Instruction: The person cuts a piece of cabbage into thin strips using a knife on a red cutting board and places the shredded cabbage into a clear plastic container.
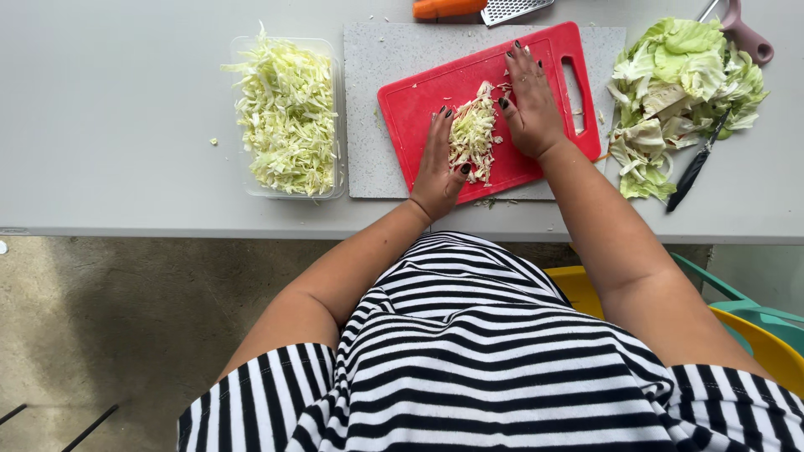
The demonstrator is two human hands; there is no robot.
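Both hands flat, open: my left hand (437, 163) and right hand (529, 105) flank the shredded cabbage pile (473, 132) on the red cutting board (490, 105); pile's long axis runs between palms, both touching.

No labels, signs or screens in view. Only package-type item: a clear rectangular plastic container (287, 117), open top, rounded corners, on the left part of the grey surface (109, 125), just left of the grey slab. It is heaped with pale green-white shreds. No markings visible on its walls.
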